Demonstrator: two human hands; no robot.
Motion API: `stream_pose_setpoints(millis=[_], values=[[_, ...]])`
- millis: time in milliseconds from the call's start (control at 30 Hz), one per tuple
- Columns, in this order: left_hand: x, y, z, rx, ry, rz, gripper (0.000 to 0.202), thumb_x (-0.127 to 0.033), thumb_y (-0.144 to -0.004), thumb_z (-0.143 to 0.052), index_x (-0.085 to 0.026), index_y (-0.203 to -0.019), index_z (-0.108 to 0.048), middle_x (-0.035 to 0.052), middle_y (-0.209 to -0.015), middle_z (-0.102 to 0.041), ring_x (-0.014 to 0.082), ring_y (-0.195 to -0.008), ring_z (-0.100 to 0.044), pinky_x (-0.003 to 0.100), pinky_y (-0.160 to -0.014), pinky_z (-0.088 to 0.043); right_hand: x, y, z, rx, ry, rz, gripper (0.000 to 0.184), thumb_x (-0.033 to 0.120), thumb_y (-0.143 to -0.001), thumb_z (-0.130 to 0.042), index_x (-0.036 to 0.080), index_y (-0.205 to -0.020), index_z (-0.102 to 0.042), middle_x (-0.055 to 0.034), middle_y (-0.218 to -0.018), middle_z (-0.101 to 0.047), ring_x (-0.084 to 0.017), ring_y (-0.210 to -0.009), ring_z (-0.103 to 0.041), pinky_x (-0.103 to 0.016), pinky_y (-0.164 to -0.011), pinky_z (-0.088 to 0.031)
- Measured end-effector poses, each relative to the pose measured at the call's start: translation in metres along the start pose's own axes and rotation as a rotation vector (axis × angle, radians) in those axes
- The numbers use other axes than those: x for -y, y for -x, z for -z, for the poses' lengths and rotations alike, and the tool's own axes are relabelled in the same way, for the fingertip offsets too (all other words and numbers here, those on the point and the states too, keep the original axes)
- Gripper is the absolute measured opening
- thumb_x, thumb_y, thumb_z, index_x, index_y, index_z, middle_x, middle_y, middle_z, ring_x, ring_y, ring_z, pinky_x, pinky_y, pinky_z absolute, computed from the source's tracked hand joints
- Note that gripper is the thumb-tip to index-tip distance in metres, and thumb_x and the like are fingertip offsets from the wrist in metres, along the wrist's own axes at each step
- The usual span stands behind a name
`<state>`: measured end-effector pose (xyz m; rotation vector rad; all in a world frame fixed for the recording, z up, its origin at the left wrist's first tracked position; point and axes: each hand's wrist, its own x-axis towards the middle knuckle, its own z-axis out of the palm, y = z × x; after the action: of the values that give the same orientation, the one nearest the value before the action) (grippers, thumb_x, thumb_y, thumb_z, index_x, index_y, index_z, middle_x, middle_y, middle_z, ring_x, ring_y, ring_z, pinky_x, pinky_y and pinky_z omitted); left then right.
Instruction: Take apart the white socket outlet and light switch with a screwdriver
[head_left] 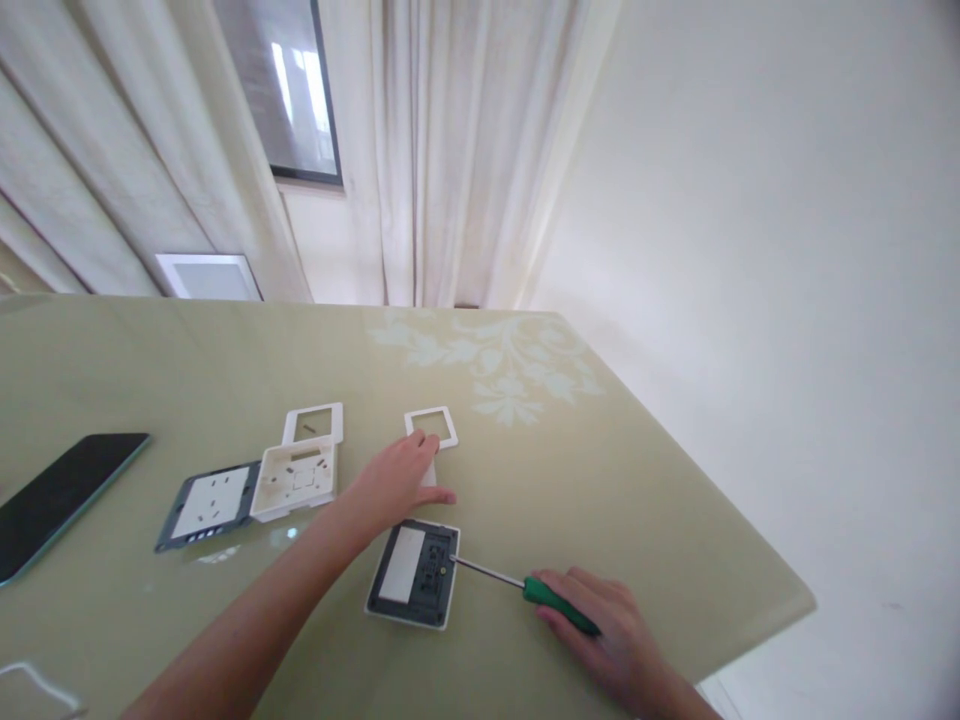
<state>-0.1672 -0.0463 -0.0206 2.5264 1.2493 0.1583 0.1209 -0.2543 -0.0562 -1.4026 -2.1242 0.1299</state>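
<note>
The right hand (616, 640) is closed on one screwdriver (561, 605), with its fingers around the green handle. The metal shaft points to the left, and its tip comes to the right edge of one dark module (423, 585), near a small round screw. This module lies flat on the table, has a thin white rim, and carries one white rectangle on its left part.

The left hand (401, 472) is above the module, with the thumb apart from the fingers. Between them one white piece (429, 474) is partly visible; I cannot tell if the hand grips it or only covers it.

There are two white frames. The first frame (451, 428) lies just beyond the left fingers; the second frame (290, 428) lies more to the left, with one small metal piece (309, 429) inside its opening. One white box (292, 497), open side up, meets the near edge of this second frame. Beside the box, on its left, is one grey panel (214, 500) with a slotted white face.

Farther left lies one phone (67, 495), its screen dark. All these rest on one pale green table (600, 480), and beyond it hang light curtains (480, 150) by one window (289, 90).
</note>
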Motion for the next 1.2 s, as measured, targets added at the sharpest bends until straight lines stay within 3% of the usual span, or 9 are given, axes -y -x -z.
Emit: stream_pose_setpoints(millis=[167,300,467,600,733,833,967,1067,1200], values=[[0.010,0.003,-0.001,0.027,-0.002,0.019,0.046,-0.031,-0.085,-0.092,-0.020,-0.122,-0.068,0.0158,-0.131,-0.069,0.0362,-0.107,-0.080,0.047,-0.094,-0.062,0.003,-0.002,0.001,-0.004,0.007,0.020,0.040,0.054,-0.119,-0.048,0.026,-0.123,-0.077,0.0018,-0.083,-0.082,-0.014,-0.066,-0.079,-0.024,-0.062,-0.061],[0.019,0.000,0.001,0.006,0.046,-0.027,0.055,-0.022,-0.084,-0.091,-0.022,-0.135,-0.068,0.0183,-0.150,-0.065,0.0374,-0.132,-0.073,0.050,-0.113,-0.056,0.002,-0.004,0.001,0.001,0.021,0.039,0.042,0.054,-0.119,-0.048,0.025,-0.121,-0.078,0.0006,-0.084,-0.082,-0.014,-0.066,-0.080,-0.024,-0.062,-0.060],[0.036,-0.008,0.001,0.001,0.070,-0.049,0.039,-0.023,-0.084,-0.089,-0.025,-0.121,-0.077,0.0135,-0.132,-0.080,0.0359,-0.130,-0.074,0.050,-0.116,-0.054,0.002,-0.003,0.002,0.024,0.012,0.021,0.043,0.055,-0.118,-0.049,0.025,-0.120,-0.080,0.0001,-0.084,-0.083,-0.015,-0.066,-0.080,-0.024,-0.062,-0.062],[0.043,-0.005,0.006,-0.032,0.063,-0.032,0.033,-0.023,-0.087,-0.087,-0.025,-0.118,-0.078,0.0140,-0.133,-0.081,0.0375,-0.129,-0.075,0.052,-0.115,-0.055,0.001,-0.002,0.002,0.018,-0.003,0.021,0.041,0.055,-0.118,-0.051,0.025,-0.120,-0.080,-0.0005,-0.088,-0.084,-0.015,-0.070,-0.082,-0.023,-0.064,-0.063],[0.030,0.021,0.013,-0.111,0.076,-0.011,0.034,-0.031,-0.099,-0.077,-0.023,-0.132,-0.075,0.0173,-0.151,-0.072,0.0405,-0.142,-0.066,0.059,-0.120,-0.051,-0.001,-0.001,0.002,-0.018,-0.011,0.040,0.039,0.054,-0.117,-0.053,0.025,-0.119,-0.080,-0.0004,-0.087,-0.085,-0.015,-0.068,-0.081,-0.022,-0.064,-0.062],[0.013,0.058,0.006,-0.149,0.144,-0.037,0.043,-0.045,-0.112,-0.060,-0.025,-0.150,-0.066,0.0133,-0.153,-0.071,0.0344,-0.144,-0.065,0.055,-0.123,-0.051,0.001,-0.007,0.007,-0.041,-0.022,0.044,0.039,0.052,-0.118,-0.053,0.023,-0.119,-0.079,-0.0017,-0.089,-0.085,-0.015,-0.070,-0.081,-0.022,-0.064,-0.062],[-0.003,0.097,-0.020,-0.074,0.309,-0.147,0.075,-0.060,-0.101,-0.076,-0.029,-0.166,-0.052,0.0135,-0.166,-0.061,0.0384,-0.152,-0.057,0.062,-0.128,-0.045,0.012,-0.033,0.024,0.035,0.028,0.079,0.039,0.050,-0.119,-0.052,0.022,-0.120,-0.079,0.0009,-0.081,-0.080,-0.012,-0.062,-0.076,-0.022,-0.059,-0.056],[-0.008,0.105,-0.035,-0.054,0.330,-0.131,0.074,-0.054,-0.099,-0.080,-0.026,-0.162,-0.054,0.0152,-0.163,-0.063,0.0383,-0.150,-0.058,0.061,-0.127,-0.046,0.025,-0.063,0.042,0.111,0.197,0.208,0.043,0.051,-0.121,-0.046,0.024,-0.120,-0.079,0.0015,-0.080,-0.078,-0.012,-0.062,-0.074,-0.027,-0.059,-0.049],[-0.010,0.100,-0.044,-0.145,0.319,-0.146,0.069,-0.051,-0.099,-0.080,-0.021,-0.157,-0.057,0.0162,-0.155,-0.068,0.0373,-0.143,-0.063,0.058,-0.124,-0.050,0.047,-0.096,0.064,0.225,0.429,0.332,0.054,0.048,-0.124,-0.031,0.026,-0.113,-0.080,0.0017,-0.071,-0.071,-0.015,-0.054,-0.064,-0.037,-0.054,-0.032]])
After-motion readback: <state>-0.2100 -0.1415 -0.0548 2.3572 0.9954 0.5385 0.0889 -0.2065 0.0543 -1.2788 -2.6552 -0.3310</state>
